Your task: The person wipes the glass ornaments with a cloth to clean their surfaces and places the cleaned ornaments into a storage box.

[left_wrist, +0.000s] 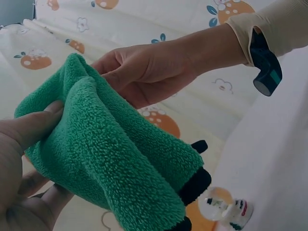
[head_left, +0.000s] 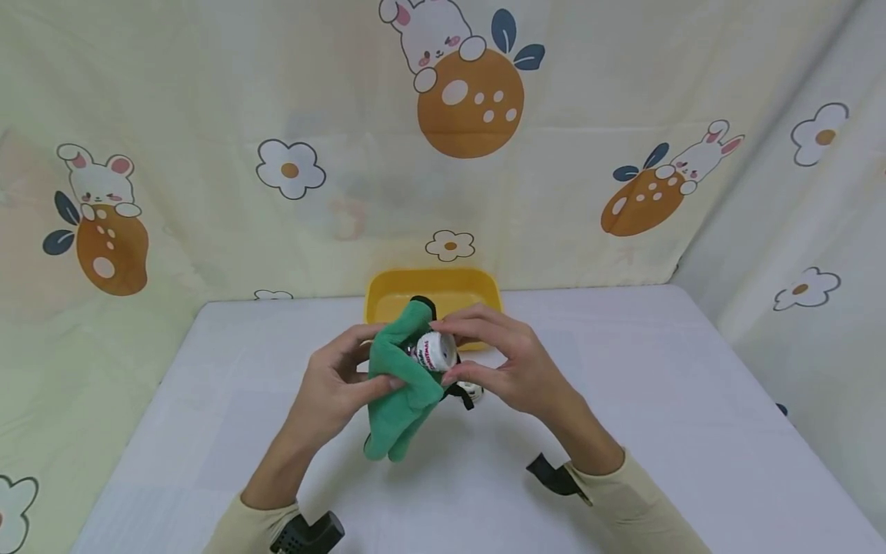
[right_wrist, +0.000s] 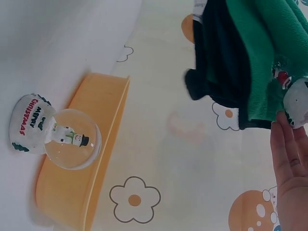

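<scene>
My left hand (head_left: 335,388) grips a fluffy green cloth with black trim (head_left: 408,385), thumb on the near side. Folded into that cloth is a snow globe (head_left: 438,352), lying on its side with its white lettered base towards my right hand (head_left: 515,358). Fingers and thumb of the right hand pinch that base by its edges. A bit of the clear ball, with something red inside, shows against the cloth in the right wrist view; the cloth hides the rest. In the left wrist view, the cloth (left_wrist: 106,144) covers the held globe.
A second snow globe (right_wrist: 29,122), with a snowman inside and "Merry Christmas" on its base, stands upright on the white table (head_left: 588,369). Behind it, at the table's back edge, is a yellow tray (head_left: 436,278). A patterned curtain (head_left: 332,246) hangs behind the table.
</scene>
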`<state>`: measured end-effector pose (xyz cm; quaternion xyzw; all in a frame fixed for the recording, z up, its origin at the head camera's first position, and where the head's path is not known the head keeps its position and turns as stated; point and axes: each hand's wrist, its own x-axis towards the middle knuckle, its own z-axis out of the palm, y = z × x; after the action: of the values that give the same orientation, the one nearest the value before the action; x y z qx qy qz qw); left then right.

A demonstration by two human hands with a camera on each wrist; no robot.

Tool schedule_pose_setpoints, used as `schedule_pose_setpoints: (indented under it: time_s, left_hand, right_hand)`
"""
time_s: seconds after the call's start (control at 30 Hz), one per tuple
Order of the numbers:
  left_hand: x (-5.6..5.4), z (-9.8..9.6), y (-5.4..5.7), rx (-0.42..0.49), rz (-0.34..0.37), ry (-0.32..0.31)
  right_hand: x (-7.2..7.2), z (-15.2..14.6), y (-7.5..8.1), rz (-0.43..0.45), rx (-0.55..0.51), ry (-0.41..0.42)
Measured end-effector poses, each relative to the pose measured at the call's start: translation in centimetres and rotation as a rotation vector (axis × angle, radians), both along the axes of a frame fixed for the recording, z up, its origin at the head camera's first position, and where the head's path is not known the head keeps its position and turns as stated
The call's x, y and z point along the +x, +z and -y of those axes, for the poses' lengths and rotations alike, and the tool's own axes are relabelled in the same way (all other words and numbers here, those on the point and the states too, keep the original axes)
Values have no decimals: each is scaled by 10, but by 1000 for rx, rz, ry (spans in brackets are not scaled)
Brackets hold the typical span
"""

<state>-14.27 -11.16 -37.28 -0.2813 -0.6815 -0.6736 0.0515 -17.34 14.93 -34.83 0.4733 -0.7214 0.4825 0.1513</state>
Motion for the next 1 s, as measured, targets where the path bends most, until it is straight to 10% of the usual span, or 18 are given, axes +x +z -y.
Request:
schedule_pose_setpoints:
  time_s: [0.37, 0.77, 1.0]
  left_hand:
    - [-1, -1, 1, 58, 23, 22]
    - [-2, -4, 1, 26, 60, 49]
    - [-1, -3, 2, -1, 54, 33]
  right_hand:
    - [1, 2, -1, -23, -17, 33]
    - [-2, 2, -1, -243, -20, 20]
    - [-1, 1, -2, -190, -22, 16]
